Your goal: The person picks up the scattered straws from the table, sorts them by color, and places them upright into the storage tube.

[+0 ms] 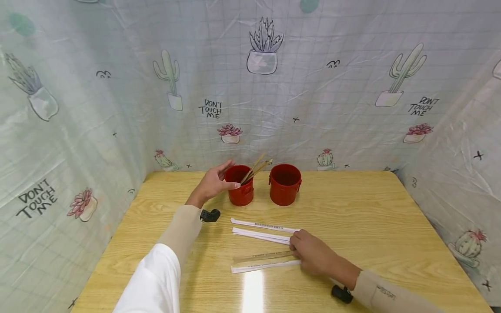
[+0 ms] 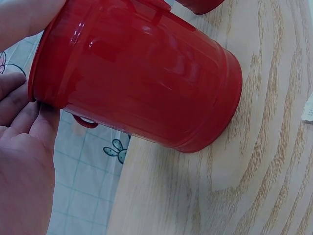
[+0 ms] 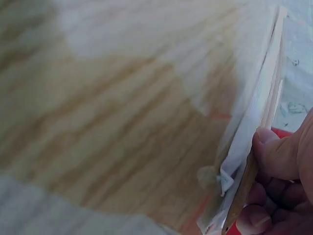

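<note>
My left hand (image 1: 215, 182) is around the rim of the left red bucket (image 1: 240, 195), thumb on the near side and fingers at the far side. Several thin brown sticks (image 1: 253, 171) lean out of that bucket. My right hand (image 1: 311, 252) is low over the table at the right ends of thin paper-wrapped sticks. In the right wrist view its thumb (image 3: 274, 152) and curled fingers pinch the end of a brown wrapped stick (image 3: 247, 188), beside a white wrapped stick (image 3: 244, 137). More white wrapped sticks (image 1: 260, 235) lie just beyond it.
A second red bucket (image 1: 285, 191) stands to the right of the first. The wooden table (image 1: 372, 226) ends at a printed curtain (image 1: 352, 108) at the back and sides. Black wrist devices (image 1: 342, 294) sit on both forearms.
</note>
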`<state>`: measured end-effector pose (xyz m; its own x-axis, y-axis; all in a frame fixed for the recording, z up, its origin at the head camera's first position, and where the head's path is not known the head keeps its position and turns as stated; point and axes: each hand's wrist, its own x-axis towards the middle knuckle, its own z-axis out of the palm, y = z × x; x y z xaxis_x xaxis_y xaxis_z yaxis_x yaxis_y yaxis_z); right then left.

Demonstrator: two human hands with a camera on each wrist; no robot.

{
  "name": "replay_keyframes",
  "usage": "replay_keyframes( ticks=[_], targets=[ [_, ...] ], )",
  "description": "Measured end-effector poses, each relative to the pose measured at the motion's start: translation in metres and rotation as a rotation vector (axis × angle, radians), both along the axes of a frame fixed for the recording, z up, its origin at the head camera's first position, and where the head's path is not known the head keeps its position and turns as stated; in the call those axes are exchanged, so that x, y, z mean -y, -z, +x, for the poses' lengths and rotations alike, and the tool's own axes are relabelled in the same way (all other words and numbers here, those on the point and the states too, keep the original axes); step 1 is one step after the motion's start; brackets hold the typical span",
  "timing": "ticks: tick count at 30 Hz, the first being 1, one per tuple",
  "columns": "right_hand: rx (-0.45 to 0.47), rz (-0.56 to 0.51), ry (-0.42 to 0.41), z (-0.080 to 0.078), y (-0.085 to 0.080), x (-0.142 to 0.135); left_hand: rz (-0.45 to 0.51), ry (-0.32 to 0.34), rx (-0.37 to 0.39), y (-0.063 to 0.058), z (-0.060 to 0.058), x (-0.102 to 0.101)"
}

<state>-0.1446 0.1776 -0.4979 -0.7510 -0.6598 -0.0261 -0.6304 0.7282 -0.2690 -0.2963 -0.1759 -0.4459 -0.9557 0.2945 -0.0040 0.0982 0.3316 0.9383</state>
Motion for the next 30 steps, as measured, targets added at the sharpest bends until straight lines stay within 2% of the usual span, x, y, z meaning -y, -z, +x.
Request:
replay_keyframes(
  ticks=[3, 7, 10, 13, 21, 30],
  targets=[
    [0.007, -0.006, -0.008, 0.000, -0.003, -0.003, -0.006, -0.002, 0.006, -0.001, 0.001, -0.002],
    [-0.028, -0.039, -0.069, -0.004, -0.006, -0.009, -0.017, -0.006, 0.006, -0.002, 0.001, -0.004],
    [-0.065, -0.077, -0.117, -0.009, -0.010, -0.014, -0.022, 0.000, 0.004, -0.001, 0.000, -0.004],
    [-0.066, -0.131, -0.131, -0.016, -0.015, -0.016, -0.018, -0.002, 0.005, 0.000, -0.001, -0.004],
    [0.012, -0.247, -0.046, -0.028, -0.026, -0.015, -0.010, 0.006, 0.002, 0.001, -0.002, -0.003],
    [0.034, -0.518, -0.001, -0.038, -0.027, -0.006, 0.000, 0.003, -0.004, 0.001, 0.001, -0.003]
  ],
)
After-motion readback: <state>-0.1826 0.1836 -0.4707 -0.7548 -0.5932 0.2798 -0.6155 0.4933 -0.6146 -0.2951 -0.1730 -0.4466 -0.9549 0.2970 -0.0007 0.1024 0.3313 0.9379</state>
